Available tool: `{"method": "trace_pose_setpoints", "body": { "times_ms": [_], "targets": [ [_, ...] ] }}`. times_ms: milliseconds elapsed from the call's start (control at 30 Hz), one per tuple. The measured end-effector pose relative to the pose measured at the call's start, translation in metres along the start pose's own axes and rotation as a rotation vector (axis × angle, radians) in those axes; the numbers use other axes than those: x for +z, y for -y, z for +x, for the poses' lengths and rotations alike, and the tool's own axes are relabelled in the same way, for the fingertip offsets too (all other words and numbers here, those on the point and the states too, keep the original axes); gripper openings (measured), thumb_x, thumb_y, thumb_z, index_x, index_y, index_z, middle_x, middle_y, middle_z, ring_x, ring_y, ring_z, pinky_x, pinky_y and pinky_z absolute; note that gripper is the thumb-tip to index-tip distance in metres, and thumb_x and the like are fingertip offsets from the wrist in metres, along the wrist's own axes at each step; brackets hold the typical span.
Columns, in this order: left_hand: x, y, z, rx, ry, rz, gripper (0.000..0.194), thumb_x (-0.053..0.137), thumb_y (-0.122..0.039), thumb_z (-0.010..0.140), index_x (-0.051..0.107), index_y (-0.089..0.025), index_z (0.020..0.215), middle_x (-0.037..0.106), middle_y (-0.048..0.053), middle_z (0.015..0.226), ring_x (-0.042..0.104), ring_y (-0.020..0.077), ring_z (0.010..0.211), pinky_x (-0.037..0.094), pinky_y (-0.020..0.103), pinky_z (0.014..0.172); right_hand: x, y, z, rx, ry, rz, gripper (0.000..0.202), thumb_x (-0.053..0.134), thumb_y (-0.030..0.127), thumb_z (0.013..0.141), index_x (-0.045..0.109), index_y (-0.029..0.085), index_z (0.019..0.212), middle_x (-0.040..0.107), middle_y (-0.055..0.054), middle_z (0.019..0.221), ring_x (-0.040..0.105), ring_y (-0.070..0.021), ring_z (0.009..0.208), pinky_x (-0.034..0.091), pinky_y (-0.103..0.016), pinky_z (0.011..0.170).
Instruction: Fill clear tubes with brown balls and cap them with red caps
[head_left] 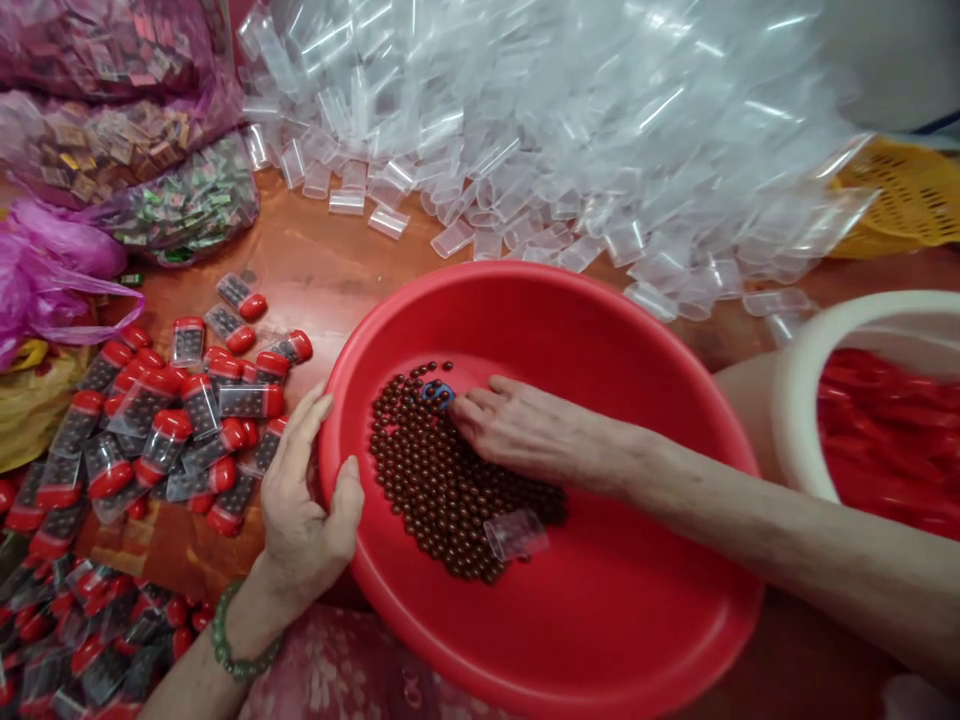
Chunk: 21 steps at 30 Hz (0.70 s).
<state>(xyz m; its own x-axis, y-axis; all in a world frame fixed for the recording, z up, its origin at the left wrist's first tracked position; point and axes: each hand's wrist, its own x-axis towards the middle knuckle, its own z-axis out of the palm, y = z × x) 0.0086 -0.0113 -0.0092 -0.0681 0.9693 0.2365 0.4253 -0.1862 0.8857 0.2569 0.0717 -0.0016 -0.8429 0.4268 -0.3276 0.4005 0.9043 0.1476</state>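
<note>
A large red basin (630,600) holds a pile of small dark brown balls (442,490). A clear plastic container (516,535) lies on the near side of the balls. My left hand (306,500), with a green bead bracelet on its wrist, rests against the basin's left rim with thumb and fingers apart. Over the far part of the pile, my right hand (499,425) has its fingers curled together at a small blue round object (437,393), which it partly covers. Whether the fingertips grip that object is hard to make out.
Filled containers with red caps (165,430) lie left of the basin. Clear empty containers (525,130) are heaped behind it. A white bucket (799,400) of red pieces stands right, a yellow basket (900,195) behind it. Pink bags (60,250) sit at the left.
</note>
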Motion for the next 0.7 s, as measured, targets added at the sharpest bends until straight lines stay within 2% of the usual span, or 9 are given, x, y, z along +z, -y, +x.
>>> {"method": "trace_pose_setpoints", "body": {
  "times_ms": [167,267,367,467,600,700],
  "targets": [
    [0.003,-0.003,0.001,-0.005,-0.029,-0.014,0.054,0.056,-0.015,0.085,0.047,-0.02,0.137,0.05,0.012,0.143,0.048,0.0288,0.132,0.04,0.048,0.112,-0.015,0.051,0.011,-0.164,0.021,0.063,0.027,0.045,0.0,0.084,0.068,0.013,0.081,0.061,-0.01,0.081,0.054,-0.0215,0.07,0.039,-0.036,0.061],
    [0.003,-0.005,0.003,0.033,-0.048,-0.005,0.052,0.056,-0.014,0.084,0.05,-0.018,0.135,0.052,0.012,0.141,0.048,0.0278,0.132,0.039,0.048,0.113,-0.022,0.066,0.017,-0.266,0.026,0.255,0.025,0.044,0.002,0.087,0.067,0.011,0.092,0.063,-0.011,0.087,0.057,-0.0217,0.075,0.043,-0.035,0.066],
    [0.004,-0.007,0.005,0.062,-0.063,0.01,0.05,0.057,-0.014,0.084,0.052,-0.018,0.134,0.054,0.011,0.14,0.048,0.0273,0.132,0.038,0.048,0.113,-0.024,0.065,0.021,-0.252,0.094,0.61,0.021,0.054,0.005,0.081,0.063,0.009,0.099,0.064,-0.012,0.094,0.059,-0.0213,0.081,0.047,-0.034,0.072],
    [0.004,-0.009,0.008,0.068,-0.054,0.029,0.05,0.055,-0.015,0.085,0.051,-0.019,0.134,0.054,0.011,0.139,0.049,0.0266,0.131,0.038,0.048,0.113,-0.022,0.057,0.024,-0.217,0.119,0.884,0.032,0.059,0.006,0.076,0.06,0.01,0.107,0.064,-0.008,0.098,0.059,-0.0166,0.083,0.048,-0.027,0.074],
    [-0.001,-0.009,0.01,0.119,-0.008,0.105,0.045,0.054,-0.017,0.088,0.051,-0.018,0.134,0.054,0.013,0.139,0.049,0.0263,0.13,0.039,0.048,0.112,-0.026,0.043,0.024,-0.118,0.079,1.318,0.034,0.06,0.017,0.084,0.058,0.013,0.118,0.065,-0.007,0.1,0.059,-0.0153,0.086,0.048,-0.027,0.079],
    [-0.012,-0.017,0.012,0.229,0.046,0.182,0.043,0.048,-0.019,0.092,0.049,-0.017,0.135,0.05,0.015,0.143,0.042,0.0268,0.137,0.033,0.051,0.115,-0.039,0.031,0.019,-0.026,0.031,1.453,0.037,0.06,0.032,0.088,0.058,0.015,0.121,0.065,-0.006,0.101,0.06,-0.0167,0.091,0.048,-0.03,0.083]
  ]
}}
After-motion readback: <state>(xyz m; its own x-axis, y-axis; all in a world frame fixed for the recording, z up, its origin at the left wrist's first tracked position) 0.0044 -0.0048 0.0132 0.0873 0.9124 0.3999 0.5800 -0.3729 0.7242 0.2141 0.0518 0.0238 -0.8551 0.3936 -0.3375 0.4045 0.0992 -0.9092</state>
